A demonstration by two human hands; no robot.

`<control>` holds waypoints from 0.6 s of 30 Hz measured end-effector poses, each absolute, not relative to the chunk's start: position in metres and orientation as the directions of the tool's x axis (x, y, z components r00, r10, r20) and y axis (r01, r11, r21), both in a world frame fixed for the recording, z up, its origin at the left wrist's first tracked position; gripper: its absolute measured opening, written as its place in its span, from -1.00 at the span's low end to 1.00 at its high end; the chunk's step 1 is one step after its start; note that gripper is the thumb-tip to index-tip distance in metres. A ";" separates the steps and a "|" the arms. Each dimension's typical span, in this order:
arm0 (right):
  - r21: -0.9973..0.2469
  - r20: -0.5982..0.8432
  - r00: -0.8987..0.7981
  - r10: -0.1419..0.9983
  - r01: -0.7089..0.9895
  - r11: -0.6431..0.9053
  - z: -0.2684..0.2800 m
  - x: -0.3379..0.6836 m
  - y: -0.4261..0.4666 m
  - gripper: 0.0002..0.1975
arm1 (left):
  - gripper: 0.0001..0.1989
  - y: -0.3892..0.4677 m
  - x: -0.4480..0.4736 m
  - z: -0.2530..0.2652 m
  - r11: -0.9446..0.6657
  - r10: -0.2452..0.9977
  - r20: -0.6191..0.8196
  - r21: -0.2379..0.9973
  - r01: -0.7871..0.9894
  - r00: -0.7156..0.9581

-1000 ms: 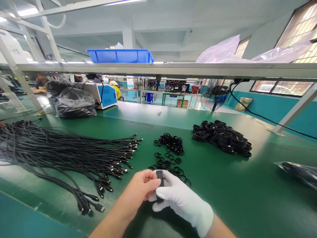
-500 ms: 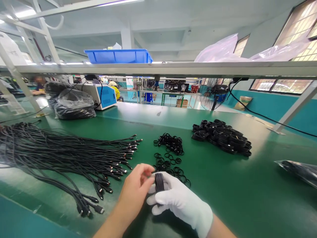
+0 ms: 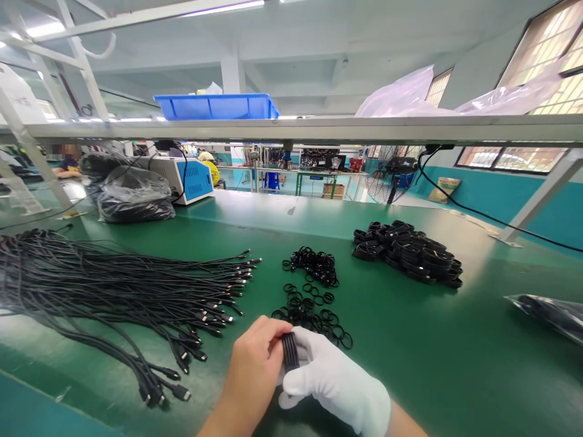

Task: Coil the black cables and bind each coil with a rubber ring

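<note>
The small black coiled cable bundle [image 3: 289, 351] stands upright low over the near edge of the green bench [image 3: 410, 352], pinched between both hands. Since half a second ago it has dropped slightly, and the bare left hand [image 3: 255, 370] has closed its fingers back onto the coil's left side. The white-gloved right hand [image 3: 332, 379] wraps it from the right. The coil shows tight parallel black turns. Just beyond lie loose black rubber rings [image 3: 314, 297], left a spread of straight black cables [image 3: 113, 291], farther right a heap of finished black coils [image 3: 410, 252].
</note>
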State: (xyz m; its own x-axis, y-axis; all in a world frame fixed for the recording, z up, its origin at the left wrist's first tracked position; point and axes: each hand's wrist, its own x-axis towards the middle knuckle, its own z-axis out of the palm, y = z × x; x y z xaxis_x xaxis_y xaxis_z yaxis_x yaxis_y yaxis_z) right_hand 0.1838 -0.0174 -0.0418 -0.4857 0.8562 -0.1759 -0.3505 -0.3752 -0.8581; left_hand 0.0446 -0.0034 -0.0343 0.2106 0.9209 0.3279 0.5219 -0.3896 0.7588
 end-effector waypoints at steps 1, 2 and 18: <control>-0.871 -0.179 -0.473 0.863 -0.331 -0.362 -0.041 0.183 -0.017 -0.46 | -0.67 -0.003 0.044 -0.034 -0.406 0.914 0.342 0.740 0.536 0.219; -0.880 -0.174 -0.469 0.866 -0.321 -0.350 -0.040 0.183 -0.017 -0.47 | -0.68 -0.003 0.044 -0.034 -0.418 0.908 0.356 0.726 0.546 0.222; -0.829 -0.155 -0.499 0.853 -0.404 -0.387 -0.042 0.190 -0.019 -0.53 | -0.88 0.004 0.032 -0.012 -0.213 0.952 0.088 0.879 0.426 0.295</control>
State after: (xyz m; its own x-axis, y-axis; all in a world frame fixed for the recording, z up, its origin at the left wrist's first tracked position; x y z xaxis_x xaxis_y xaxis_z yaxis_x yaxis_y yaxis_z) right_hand 0.1902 -0.0188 -0.0415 -0.4986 0.8529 -0.1548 -0.4038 -0.3865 -0.8292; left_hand 0.0318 0.0036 -0.0118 0.2947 0.9515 0.0879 0.4265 -0.2133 0.8790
